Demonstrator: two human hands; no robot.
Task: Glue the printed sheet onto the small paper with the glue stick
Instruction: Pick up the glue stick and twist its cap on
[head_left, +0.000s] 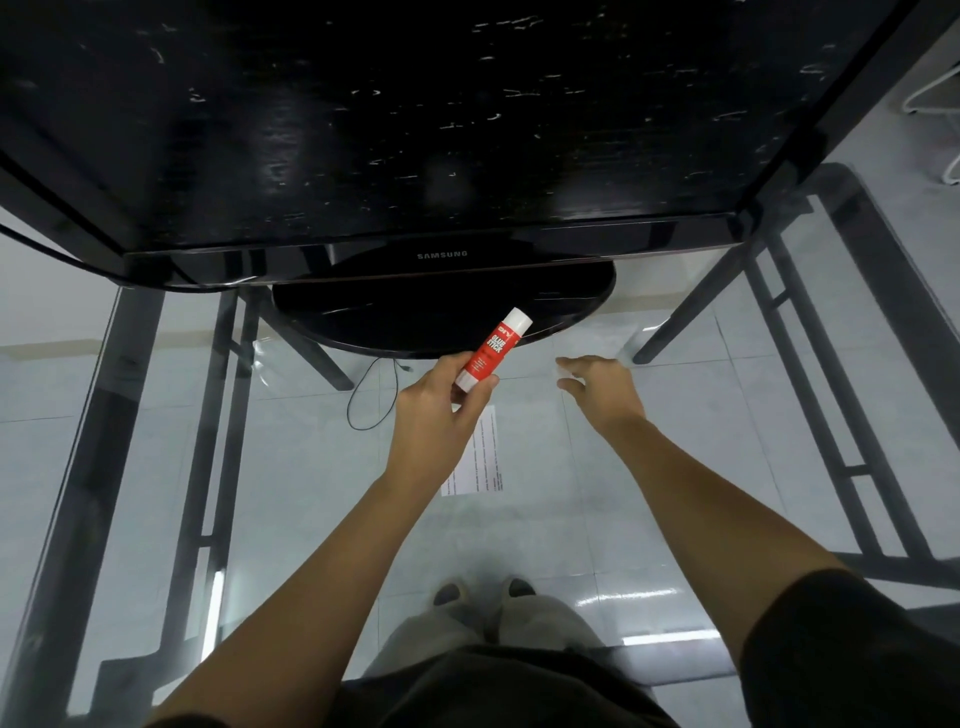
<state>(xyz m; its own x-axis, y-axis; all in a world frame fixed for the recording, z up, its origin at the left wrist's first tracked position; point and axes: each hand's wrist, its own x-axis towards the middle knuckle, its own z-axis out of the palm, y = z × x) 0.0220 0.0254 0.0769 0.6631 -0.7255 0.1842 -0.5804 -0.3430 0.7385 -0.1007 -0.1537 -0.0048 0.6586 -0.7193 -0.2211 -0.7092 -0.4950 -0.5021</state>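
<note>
Glue stick: held in my left hand, thumb and fingers curled round its lower white end. The white cap is on and tilts up and away to the right, toward the monitor base. The stick is raised above the table.

Right hand: holds nothing, fingers loosely spread and slightly bent, stretched forward over the glass just short of the base. I cannot tell whether the fingertips touch the glass.

Sheet: lies flat on the glass table, long side running away from me, between my two forearms. My left hand and wrist cover its left part.

Surroundings: a large dark monitor fills the far side, its oval base close ahead of both hands. A thin black cable loops left of my left hand; whether it lies on or under the glass I cannot tell. Through the glass I see floor tiles, the dark table frame and my shoes.

Writing: the stick's red label reads "DIY" and "GLUE STICK" in white. The monitor bezel reads "SAMSUNG". The sheet's printed lines are too small to read.
</note>
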